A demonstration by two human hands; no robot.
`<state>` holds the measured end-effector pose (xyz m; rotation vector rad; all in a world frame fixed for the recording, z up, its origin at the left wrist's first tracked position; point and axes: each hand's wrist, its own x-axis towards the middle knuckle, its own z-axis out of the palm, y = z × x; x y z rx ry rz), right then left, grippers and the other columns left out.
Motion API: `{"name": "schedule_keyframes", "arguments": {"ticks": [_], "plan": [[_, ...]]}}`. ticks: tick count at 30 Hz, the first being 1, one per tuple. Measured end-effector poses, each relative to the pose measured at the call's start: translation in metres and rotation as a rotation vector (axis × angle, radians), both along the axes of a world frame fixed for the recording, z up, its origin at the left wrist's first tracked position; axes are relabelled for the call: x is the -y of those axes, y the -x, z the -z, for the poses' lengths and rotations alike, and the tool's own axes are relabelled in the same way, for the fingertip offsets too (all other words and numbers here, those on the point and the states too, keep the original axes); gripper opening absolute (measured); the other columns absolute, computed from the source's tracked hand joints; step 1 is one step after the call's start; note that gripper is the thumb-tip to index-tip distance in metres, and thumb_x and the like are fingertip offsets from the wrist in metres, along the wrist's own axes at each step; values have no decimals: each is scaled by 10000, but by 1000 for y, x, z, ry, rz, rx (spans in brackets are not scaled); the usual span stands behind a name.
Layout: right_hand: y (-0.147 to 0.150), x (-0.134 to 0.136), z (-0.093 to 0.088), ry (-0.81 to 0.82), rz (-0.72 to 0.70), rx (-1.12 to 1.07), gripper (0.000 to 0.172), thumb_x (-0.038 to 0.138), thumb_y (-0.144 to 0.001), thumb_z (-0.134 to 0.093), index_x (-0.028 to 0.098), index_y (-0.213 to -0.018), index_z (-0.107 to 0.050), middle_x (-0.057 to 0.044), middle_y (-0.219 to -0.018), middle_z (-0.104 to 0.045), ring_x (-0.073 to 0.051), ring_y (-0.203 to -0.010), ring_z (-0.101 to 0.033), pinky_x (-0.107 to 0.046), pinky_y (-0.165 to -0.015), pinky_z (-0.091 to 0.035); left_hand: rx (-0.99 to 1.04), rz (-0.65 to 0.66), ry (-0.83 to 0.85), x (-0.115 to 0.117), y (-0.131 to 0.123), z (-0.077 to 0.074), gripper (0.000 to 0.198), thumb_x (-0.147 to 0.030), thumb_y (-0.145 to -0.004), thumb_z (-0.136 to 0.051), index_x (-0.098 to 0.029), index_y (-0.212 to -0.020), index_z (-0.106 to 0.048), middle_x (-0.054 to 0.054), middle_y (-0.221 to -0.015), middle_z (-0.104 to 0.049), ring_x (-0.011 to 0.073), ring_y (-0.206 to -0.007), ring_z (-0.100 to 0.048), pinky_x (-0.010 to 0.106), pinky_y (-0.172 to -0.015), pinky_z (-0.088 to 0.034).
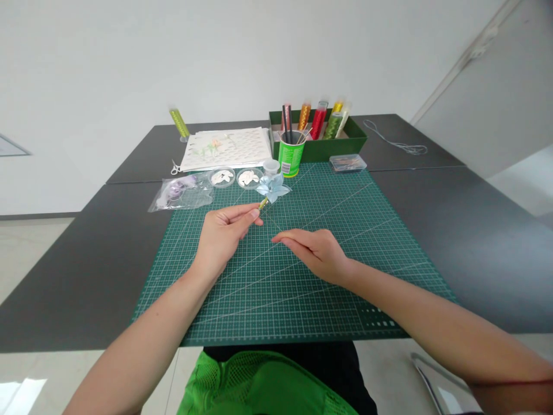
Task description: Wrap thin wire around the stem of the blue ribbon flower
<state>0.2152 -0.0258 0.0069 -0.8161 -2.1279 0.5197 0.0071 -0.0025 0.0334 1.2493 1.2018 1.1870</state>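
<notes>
My left hand [227, 227] pinches the short yellow-green stem of a pale blue artificial flower [273, 187] between thumb and fingertips. The flower's petals spread above the green cutting mat [302, 311]. Lower and to the right, my right hand [317, 251] is closed, thumb pressed against the index finger. Whatever lies in that pinch, perhaps a thin thread, is too fine to make out. Just behind the flower stand a small white-lidded jar [271, 167] and a green can [291, 157] with sticks and dark-handled tools in it.
A green box [315, 151] of colored thread spools stands at the back. Left of it are white patterned sheets [246, 147], scissors [175, 167], a green spool [178, 123], two dishes of white pieces [223, 177] and a plastic bag [184, 193]. A clear case [348, 163] and a cord [400, 146] lie right.
</notes>
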Motion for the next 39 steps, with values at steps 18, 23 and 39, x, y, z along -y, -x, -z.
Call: {"name": "schedule_keyframes", "arguments": {"ticks": [18, 23, 39], "plan": [[-25, -8, -28, -90, -30, 78, 358, 339, -1067, -451, 208, -1231, -741, 23, -618, -710, -66, -437, -502, -207, -486, -374, -505, 676, 111, 13, -3, 10, 191, -265, -839, -651, -244, -857, -840, 16, -767, -792, 157, -574, -633, 249, -533, -418], [-27, -19, -21, 78, 23, 56, 360, 356, -1047, -472, 218, -1234, -747, -5, -769, -785, -80, -462, -546, -218, -480, -388, -520, 716, 127, 18, -7, 1, 182, -239, -829, -650, -251, -822, -831, 0, -754, -790, 162, -614, -664, 239, -540, -423], [-33, -50, 10, 322, 9, 17, 316, 374, -992, -556, 255, -1194, -769, -33, -1195, -769, -228, -1105, -736, -375, -973, -582, -508, 586, -77, 27, -6, -13, 156, -268, -890, -651, -221, -818, -781, -20, -645, -740, 107, -497, -564, 209, -474, -336]]}}
